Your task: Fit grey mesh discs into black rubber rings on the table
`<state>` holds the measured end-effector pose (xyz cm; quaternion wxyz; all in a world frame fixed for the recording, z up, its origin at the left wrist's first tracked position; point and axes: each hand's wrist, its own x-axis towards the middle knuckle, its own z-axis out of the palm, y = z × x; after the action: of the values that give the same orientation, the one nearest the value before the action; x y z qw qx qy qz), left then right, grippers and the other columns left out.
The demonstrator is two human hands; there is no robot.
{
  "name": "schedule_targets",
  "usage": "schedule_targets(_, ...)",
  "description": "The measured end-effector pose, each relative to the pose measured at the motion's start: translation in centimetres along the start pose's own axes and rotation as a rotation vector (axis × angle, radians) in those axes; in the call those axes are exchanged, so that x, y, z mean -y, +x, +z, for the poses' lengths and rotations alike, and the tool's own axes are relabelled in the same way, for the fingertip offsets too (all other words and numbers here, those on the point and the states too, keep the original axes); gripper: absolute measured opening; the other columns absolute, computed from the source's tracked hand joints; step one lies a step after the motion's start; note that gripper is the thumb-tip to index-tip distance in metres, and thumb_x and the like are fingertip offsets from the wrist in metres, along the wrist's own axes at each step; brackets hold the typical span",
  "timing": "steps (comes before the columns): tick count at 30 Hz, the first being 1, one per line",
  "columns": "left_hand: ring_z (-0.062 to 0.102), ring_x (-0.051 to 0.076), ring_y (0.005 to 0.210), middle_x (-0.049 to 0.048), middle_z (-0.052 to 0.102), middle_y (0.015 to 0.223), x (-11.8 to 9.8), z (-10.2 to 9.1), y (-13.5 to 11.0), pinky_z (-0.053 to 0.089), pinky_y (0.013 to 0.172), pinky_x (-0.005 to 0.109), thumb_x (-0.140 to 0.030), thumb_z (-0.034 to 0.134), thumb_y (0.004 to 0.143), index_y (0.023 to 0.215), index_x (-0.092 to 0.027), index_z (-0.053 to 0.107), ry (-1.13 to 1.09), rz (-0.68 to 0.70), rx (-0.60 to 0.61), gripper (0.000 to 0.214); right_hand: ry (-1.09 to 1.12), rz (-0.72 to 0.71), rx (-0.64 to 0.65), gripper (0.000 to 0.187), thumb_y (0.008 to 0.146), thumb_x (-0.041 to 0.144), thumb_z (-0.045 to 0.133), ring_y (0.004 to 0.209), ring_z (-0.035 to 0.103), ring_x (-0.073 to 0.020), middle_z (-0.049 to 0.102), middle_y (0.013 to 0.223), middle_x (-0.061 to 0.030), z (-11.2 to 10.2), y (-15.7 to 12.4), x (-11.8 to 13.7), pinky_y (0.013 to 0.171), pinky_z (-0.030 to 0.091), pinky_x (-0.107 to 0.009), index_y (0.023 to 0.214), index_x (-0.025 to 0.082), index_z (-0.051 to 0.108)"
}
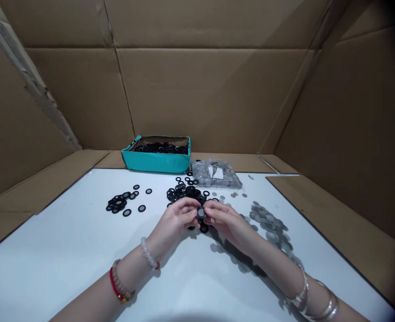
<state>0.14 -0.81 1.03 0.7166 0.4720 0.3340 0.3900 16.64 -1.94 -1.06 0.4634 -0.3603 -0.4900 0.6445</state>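
As your left hand [176, 220] and right hand [227, 221] meet just below the centre of the frame, the fingers [191, 208] of both are closed in a pinch on a small black ring [201, 213] with a grey centre, holding it up between them, off the table. Neither hand is released. A loose heap of black rings [184, 193] spreads just behind your hands, and a few more show beneath them. Left of centre lies a smaller cluster of black rings [117, 202], with a few strays around it. To the right of your right hand, a trail of grey discs [269, 226] runs across the white table [66, 241]. At upper centre, a teal box [155, 163] holds more black rings, and a clear plastic bag of grey discs [216, 173] lies just beside it. Cardboard sheets [200, 89] line the back and sides. A clear beaded bracelet [149, 253] and a red cord [114, 279] circle your left wrist, and silver bangles [321, 304] circle your right.
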Motion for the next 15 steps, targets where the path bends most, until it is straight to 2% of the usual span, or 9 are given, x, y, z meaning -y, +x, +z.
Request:
schedule_targets(4,0.052,0.013,0.065,0.0009,0.055,0.067,-0.25,0.08,0.05,0.041,0.064,0.025,-0.026,0.056,0.074,0.080,-0.015,0.059,0.198,0.026,-0.044,0.012,-0.245,-0.065,-0.034,0.022,0.077,0.036,0.059,0.061,0.040,-0.0114,0.043,0.063,0.0033,0.01,0.11,0.58,0.058,0.031,-0.024,0.067,0.018,0.051)
schedule_targets(7,0.051,0.013,0.065,0.0008,0.054,0.066,-0.14,0.07,0.13,0.040,0.063,0.025,-0.031,0.059,0.072,0.071,-0.015,0.059,0.286,0.044,-0.058,0.016,-0.372,-0.087,-0.037,0.024,0.077,0.039,0.058,0.060,0.041,-0.0113,0.046,0.064,0.0027,0.06,0.22,0.85,0.056,0.031,-0.024,0.069,0.017,0.052)
schedule_targets(11,0.053,0.013,0.068,0.0004,0.055,0.069,0.11,0.01,0.19,0.042,0.067,0.026,-0.033,0.064,0.070,0.072,-0.015,0.059,0.212,0.049,-0.083,0.019,-0.361,-0.094,-0.046,0.023,0.074,0.039,0.061,0.066,0.046,-0.0128,0.049,0.071,0.0009,0.20,0.36,0.82,0.061,0.036,-0.026,0.077,0.018,0.054)
schedule_targets(15,0.053,0.012,0.069,0.0011,0.057,0.073,-0.06,0.14,0.10,0.041,0.068,0.027,-0.032,0.067,0.067,0.075,-0.015,0.061,0.156,0.016,-0.099,0.020,-0.412,-0.112,-0.077,0.022,0.074,0.038,0.061,0.068,0.047,-0.0132,0.049,0.072,0.0006,0.35,0.33,0.96,0.064,0.038,-0.026,0.076,0.018,0.053)
